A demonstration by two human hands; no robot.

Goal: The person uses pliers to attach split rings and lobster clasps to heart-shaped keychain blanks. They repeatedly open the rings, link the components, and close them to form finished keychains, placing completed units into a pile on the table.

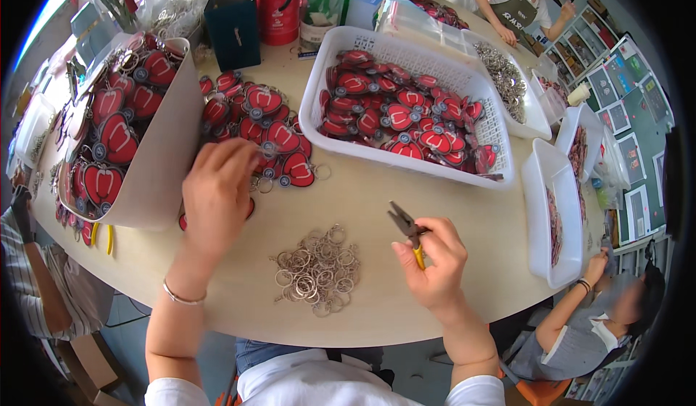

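My right hand (436,264) is closed around needle-nose pliers (408,229) with yellow handles, their dark jaws slightly apart and pointing up and left. My left hand (220,188) reaches over the near side of a pile of red keychains (262,101), fingers bent and pressed together. Whatever its fingertips hold, if anything, is hidden. Each keychain has a red, heart-like padded shape with pale lines, a dark edge and a small round tag. Between my forearms lies a heap of metal key rings (317,270) with short chains.
A white perforated basket (413,161) of red keychains stands beyond the pile. At left is a tall beige bin (170,138) filled with more, with yellow-handled pliers (103,238) beside it. A white tray (542,210) stands right. Co-workers sit around the table.
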